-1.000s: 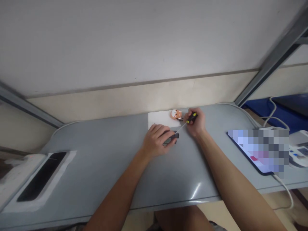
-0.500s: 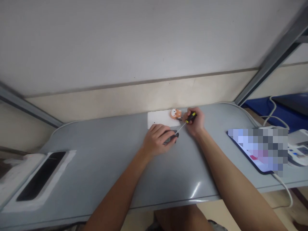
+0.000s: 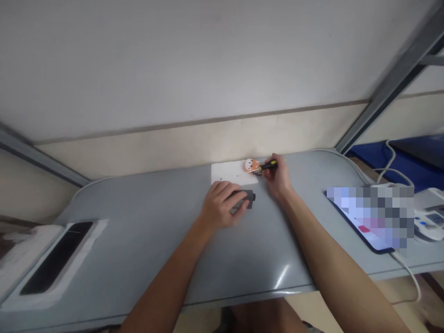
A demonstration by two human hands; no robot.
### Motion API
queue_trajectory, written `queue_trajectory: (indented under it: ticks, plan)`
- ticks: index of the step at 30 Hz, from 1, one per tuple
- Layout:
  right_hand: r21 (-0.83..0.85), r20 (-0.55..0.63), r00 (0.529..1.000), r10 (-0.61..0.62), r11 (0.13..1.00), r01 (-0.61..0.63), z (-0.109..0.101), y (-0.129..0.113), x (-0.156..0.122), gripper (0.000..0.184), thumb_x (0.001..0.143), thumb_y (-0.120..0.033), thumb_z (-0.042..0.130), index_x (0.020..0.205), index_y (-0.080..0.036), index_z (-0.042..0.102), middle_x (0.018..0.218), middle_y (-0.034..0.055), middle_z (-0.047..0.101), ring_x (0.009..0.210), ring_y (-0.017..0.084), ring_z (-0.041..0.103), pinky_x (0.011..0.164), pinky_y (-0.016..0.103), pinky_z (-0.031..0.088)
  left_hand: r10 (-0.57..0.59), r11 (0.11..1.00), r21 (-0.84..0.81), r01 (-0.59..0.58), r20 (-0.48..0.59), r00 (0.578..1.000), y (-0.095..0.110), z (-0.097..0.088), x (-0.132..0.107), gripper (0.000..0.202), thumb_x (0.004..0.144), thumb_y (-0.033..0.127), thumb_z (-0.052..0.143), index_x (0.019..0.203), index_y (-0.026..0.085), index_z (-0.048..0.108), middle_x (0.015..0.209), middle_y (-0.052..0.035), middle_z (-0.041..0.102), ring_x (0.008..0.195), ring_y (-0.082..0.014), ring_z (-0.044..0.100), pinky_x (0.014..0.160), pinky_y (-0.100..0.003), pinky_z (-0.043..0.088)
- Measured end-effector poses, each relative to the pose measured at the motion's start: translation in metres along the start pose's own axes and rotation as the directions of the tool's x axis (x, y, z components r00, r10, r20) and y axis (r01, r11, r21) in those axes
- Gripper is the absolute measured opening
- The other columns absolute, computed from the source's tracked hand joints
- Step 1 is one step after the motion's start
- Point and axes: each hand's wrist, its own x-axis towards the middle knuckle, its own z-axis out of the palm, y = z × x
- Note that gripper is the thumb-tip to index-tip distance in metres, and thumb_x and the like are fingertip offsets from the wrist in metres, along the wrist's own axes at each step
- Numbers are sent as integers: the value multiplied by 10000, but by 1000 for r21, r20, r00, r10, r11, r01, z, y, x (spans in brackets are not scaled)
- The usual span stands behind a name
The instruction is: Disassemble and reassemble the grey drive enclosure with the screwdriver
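My left hand [image 3: 219,204] is closed around a small dark grey block-shaped device [image 3: 249,200] that rests on the grey tabletop. A short black stub sticks out of the device's right end, and my fingers hide its left part. In my right hand [image 3: 279,179] is a screwdriver [image 3: 268,165] with a black and yellow handle. Its thin shaft points left, crossing in front of an orange and white animal figure [image 3: 249,165] and clear of the device. The figure sits on a white sheet [image 3: 225,173] by the wall. Something small and dark lies beside the figure, too small to name.
A tablet-like device with a lit, blurred screen [image 3: 360,229] lies at the right, with a white cable [image 3: 409,268] attached. Behind it stands a white device [image 3: 428,226]. At the left, a black phone-like slab [image 3: 57,259] lies on white paper. Metal posts [image 3: 388,88] flank the table.
The screwdriver's shaft has come away from the dark grey device and swung up toward the animal figure. My left hand has shifted slightly, showing more of the device.
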Motion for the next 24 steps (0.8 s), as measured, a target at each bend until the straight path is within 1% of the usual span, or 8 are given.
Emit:
queue_trajectory:
  ticks: [2,4,7,9,11,13,19,24]
  plan:
    - [-102,29,999,-14,995,16,3,6,-3,363,833,-557,674,726,-217,602,583,-16,579,442,88,423,406,236,296,-70,997,9,72,-117,991,-8,-6,-3,171,970,269,557,971,234,724,912,-67,715,845,-219,636,794,-397,470]
    - [-222,62,998,-12,975,26,6,11,-6,411,847,-612,669,786,-206,668,609,1,624,482,102,467,437,237,326,-243,970,-48,238,-246,939,-20,-9,-7,262,1017,286,465,930,222,703,874,-71,689,830,-221,625,786,-389,473]
    - [-349,132,991,-13,935,58,8,17,-11,442,856,-648,666,832,-209,708,661,2,659,542,114,511,491,238,364,-563,825,-196,531,-367,740,-40,-9,-16,400,1068,363,360,847,218,660,793,-50,630,764,-199,596,733,-349,469]
    - [-382,172,985,-21,920,86,8,19,-13,448,860,-655,662,814,-212,704,712,3,679,570,117,527,519,242,378,-698,712,-269,648,-372,612,-51,-7,-21,419,1066,394,354,831,215,650,785,-42,615,755,-188,589,713,-325,464]
    - [-404,193,981,-23,909,100,7,19,-13,440,880,-640,645,805,-210,702,763,8,699,591,117,537,545,246,389,-760,647,-318,693,-340,554,-57,-4,-24,417,1057,403,364,820,210,649,771,-37,605,744,-180,582,693,-308,458]
    - [-433,192,981,-20,895,103,6,20,-13,420,904,-612,623,813,-210,706,785,10,706,604,117,540,559,246,388,-773,634,-331,699,-278,570,-59,-2,-24,418,1055,399,369,817,206,654,756,-31,598,731,-174,575,685,-299,456]
    - [-452,183,982,-52,882,131,3,21,-11,424,904,-611,610,800,-210,701,802,17,710,621,130,543,579,260,396,-595,788,-116,604,103,797,-62,6,-24,247,991,218,511,1019,213,756,951,-56,680,907,-206,601,844,-344,482]
    - [-487,192,981,-32,865,123,5,19,-13,419,902,-607,600,802,-210,690,795,14,709,632,140,545,603,277,401,-518,850,52,524,256,816,-67,11,-30,340,973,123,520,1122,260,793,1055,-80,648,1008,-232,576,905,-375,481]
